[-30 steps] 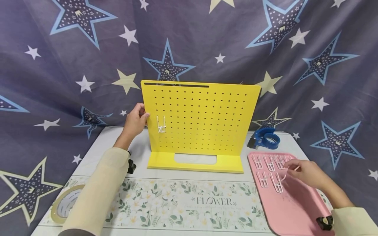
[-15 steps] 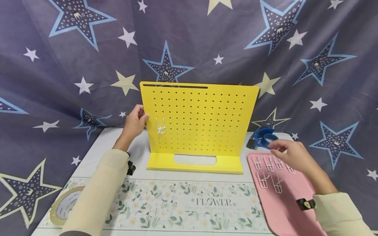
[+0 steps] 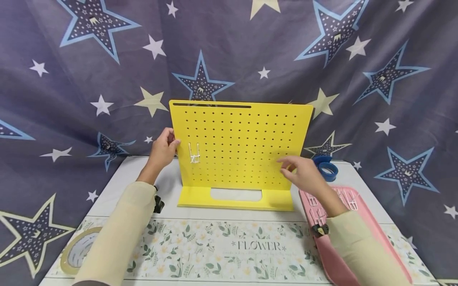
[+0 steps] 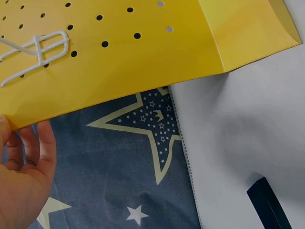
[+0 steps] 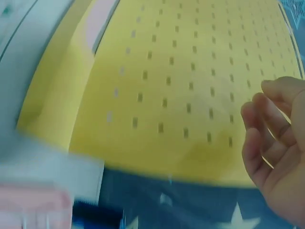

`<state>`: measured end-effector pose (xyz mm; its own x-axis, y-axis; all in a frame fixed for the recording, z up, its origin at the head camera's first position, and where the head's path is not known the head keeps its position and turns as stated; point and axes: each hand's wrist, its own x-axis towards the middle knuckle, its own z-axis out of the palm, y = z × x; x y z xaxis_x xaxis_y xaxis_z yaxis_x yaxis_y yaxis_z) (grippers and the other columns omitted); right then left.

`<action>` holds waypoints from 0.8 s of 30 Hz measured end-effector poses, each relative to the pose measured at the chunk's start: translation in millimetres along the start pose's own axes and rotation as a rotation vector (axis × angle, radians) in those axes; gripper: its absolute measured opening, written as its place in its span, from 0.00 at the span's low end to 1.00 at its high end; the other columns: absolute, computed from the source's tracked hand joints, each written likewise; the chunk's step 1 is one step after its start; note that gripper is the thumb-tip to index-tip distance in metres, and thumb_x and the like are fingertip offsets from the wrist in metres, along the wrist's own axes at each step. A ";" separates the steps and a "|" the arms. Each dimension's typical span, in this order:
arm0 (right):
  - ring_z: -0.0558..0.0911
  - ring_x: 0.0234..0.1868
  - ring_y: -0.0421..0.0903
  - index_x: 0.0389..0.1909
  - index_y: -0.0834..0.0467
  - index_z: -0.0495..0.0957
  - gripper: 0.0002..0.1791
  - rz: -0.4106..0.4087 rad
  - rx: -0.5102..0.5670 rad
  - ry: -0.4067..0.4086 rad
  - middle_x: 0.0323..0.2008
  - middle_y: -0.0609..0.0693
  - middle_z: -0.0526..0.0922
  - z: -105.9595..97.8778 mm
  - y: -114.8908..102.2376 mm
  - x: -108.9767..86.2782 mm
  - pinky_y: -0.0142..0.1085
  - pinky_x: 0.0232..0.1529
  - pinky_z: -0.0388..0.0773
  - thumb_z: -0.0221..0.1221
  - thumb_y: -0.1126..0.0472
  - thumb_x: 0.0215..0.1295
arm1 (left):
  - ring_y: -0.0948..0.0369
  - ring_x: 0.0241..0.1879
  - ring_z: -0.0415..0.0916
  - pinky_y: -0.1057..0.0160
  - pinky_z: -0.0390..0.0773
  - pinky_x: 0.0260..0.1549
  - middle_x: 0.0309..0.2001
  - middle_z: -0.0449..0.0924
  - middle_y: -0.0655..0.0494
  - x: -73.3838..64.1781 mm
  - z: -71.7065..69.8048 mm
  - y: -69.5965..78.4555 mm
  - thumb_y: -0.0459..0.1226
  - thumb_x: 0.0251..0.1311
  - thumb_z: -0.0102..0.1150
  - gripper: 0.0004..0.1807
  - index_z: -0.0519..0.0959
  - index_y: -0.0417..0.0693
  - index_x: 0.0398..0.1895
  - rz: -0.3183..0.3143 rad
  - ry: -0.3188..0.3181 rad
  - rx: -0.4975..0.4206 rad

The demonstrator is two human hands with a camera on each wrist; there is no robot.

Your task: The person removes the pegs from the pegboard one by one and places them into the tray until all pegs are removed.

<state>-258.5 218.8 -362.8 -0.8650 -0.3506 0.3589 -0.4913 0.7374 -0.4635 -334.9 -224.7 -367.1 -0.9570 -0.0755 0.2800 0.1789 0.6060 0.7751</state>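
Observation:
A yellow pegboard (image 3: 243, 159) stands upright on its base at the middle of the table. My left hand (image 3: 162, 151) grips its left edge, thumb on the front face and fingers behind, as the left wrist view also shows. One white wire hook (image 3: 194, 153) hangs in the holes near that edge. My right hand (image 3: 304, 172) is raised in front of the board's lower right part, fingers loosely bent; in the right wrist view nothing shows between them. Below the right forearm lies a pink tray (image 3: 372, 222) with several more white hooks (image 3: 352, 200), some hidden by the arm.
A blue tape dispenser (image 3: 327, 171) sits behind the tray, partly covered by my right hand. At the front left lies a large tape roll (image 3: 73, 254), partly under my left sleeve. A floral runner (image 3: 214, 246) crosses the table, and a star-patterned curtain (image 3: 243, 39) hangs behind.
My right hand has left the tray and moved left to the front of the pegboard. A hook shows at the tray's upper right where the hand was. My left hand stays on the board's edge.

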 end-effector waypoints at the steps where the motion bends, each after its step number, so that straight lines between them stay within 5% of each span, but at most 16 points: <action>1: 0.86 0.35 0.46 0.54 0.59 0.83 0.16 -0.013 0.007 0.004 0.38 0.51 0.88 6.5 -5.2 5.4 0.34 0.32 0.82 0.64 0.65 0.67 | 0.42 0.45 0.78 0.55 0.82 0.39 0.42 0.70 0.47 -0.1 -0.3 0.1 0.36 0.77 0.50 0.12 0.66 0.45 0.59 -0.003 0.002 0.000; 10: 0.85 0.35 0.44 0.53 0.58 0.83 0.14 -0.055 0.031 0.040 0.40 0.52 0.88 69.7 -60.3 47.9 0.30 0.31 0.82 0.64 0.63 0.67 | 0.50 0.40 0.77 0.57 0.82 0.37 0.41 0.71 0.47 0.2 -0.3 2.3 0.36 0.77 0.50 0.11 0.67 0.45 0.58 0.011 0.007 0.015; 18: 0.85 0.33 0.39 0.50 0.53 0.85 0.11 -0.128 -0.066 0.145 0.41 0.47 0.87 121.5 -100.2 82.0 0.27 0.30 0.79 0.64 0.60 0.68 | 0.52 0.38 0.76 0.57 0.81 0.36 0.41 0.71 0.48 -1.3 -0.4 1.9 0.35 0.77 0.51 0.11 0.67 0.46 0.57 0.007 0.009 0.012; 24: 0.83 0.33 0.38 0.51 0.49 0.84 0.11 -0.163 -0.187 0.118 0.44 0.44 0.87 143.0 -128.1 99.3 0.24 0.23 0.71 0.63 0.55 0.70 | 0.51 0.39 0.76 0.57 0.80 0.37 0.41 0.71 0.48 -2.3 -2.7 1.4 0.35 0.77 0.50 0.11 0.67 0.46 0.57 0.000 0.003 0.011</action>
<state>-296.1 6.9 -383.6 -0.7526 -0.4117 0.5139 -0.5862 0.7744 -0.2382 -331.8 -225.8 -365.2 -0.9563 -0.0781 0.2819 0.1764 0.6146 0.7689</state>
